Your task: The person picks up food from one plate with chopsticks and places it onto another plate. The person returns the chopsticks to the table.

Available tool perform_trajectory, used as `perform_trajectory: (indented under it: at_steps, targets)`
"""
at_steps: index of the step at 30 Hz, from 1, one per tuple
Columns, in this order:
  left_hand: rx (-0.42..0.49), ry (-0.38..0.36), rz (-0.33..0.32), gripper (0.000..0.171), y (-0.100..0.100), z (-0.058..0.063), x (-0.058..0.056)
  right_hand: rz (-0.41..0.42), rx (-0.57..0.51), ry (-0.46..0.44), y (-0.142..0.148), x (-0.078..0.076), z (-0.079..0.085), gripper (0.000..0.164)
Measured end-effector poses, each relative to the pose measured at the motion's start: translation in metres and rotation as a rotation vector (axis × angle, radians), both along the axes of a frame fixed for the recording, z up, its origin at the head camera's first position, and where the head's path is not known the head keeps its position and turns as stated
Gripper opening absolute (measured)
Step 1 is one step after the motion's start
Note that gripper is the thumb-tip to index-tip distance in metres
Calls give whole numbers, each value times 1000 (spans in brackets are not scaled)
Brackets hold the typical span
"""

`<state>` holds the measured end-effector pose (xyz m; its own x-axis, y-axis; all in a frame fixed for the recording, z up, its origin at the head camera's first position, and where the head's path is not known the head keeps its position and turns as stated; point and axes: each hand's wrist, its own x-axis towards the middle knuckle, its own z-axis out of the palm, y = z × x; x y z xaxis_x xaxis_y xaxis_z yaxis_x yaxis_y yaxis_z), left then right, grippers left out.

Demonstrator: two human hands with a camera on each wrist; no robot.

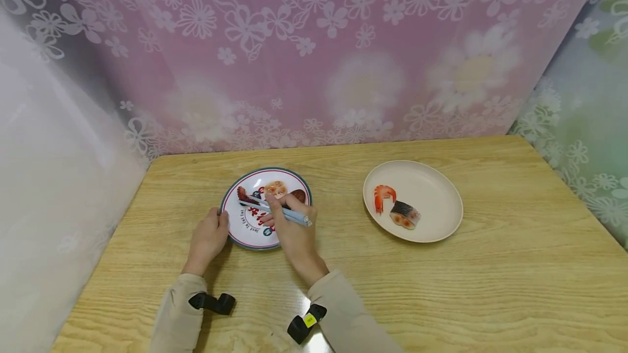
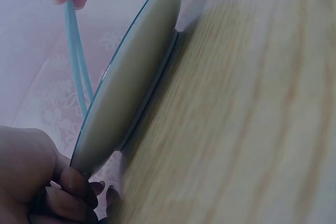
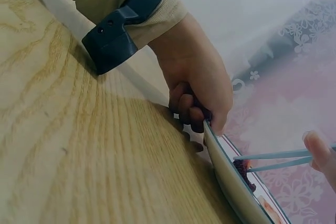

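Observation:
My left hand pinches the near left rim of a white plate with a dark green edge, thumb on top and fingers curled beneath. Over that plate, my right hand holds pale blue chopsticks. Their tips reach a dark red piece of food, which looks like an octopus tentacle, at the plate's left side; I cannot tell whether it is lifted. Behind the right fingers lie a pale orange-brown round piece and a brown oval piece, partly hidden.
To the right stands a cream plate holding an orange shrimp and a dark-skinned fish piece. Both share a wooden table. A pink flowered curtain hangs along the table's back edge. Each sleeve carries a black wrist camera.

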<state>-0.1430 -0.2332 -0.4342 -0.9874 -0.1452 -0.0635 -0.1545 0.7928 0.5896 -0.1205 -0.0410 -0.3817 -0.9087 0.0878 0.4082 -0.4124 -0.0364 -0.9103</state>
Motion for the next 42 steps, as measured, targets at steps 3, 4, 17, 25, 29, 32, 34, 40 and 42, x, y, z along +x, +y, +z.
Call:
perform_trajectory:
  at_steps: [3, 4, 17, 25, 29, 32, 34, 40, 42]
  targets:
    - [2, -11, -1, 29, 1, 1, 0, -4, 20, -4, 0, 1, -1, 19]
    - [2, -12, 0, 29, 1, 1, 0, -6, 24, -2, 0, 1, -2, 19]
    - [-8, -15, -8, 29, 2, 3, 0, 3, 12, -28, -1, 3, -8, 14]
    - [-11, -10, -6, 29, 1, 3, 0, -3, -4, -59, -1, 5, -10, 11]
    - [-7, -6, -8, 29, 1, 2, -1, -3, -31, -61, -1, 6, -11, 12]
    - [-5, -12, -2, 29, 0, 1, -1, -13, -40, -68, 0, 7, -11, 11]
    - [-5, -16, 2, 29, 0, 1, -2, -21, -41, -67, 0, 7, -11, 11]
    - [-7, -19, 2, 29, 0, 1, -1, -28, -16, -63, 0, 10, -11, 16]
    - [-8, -16, 0, 29, 0, 1, 0, -32, -3, -70, 0, 11, -11, 18]
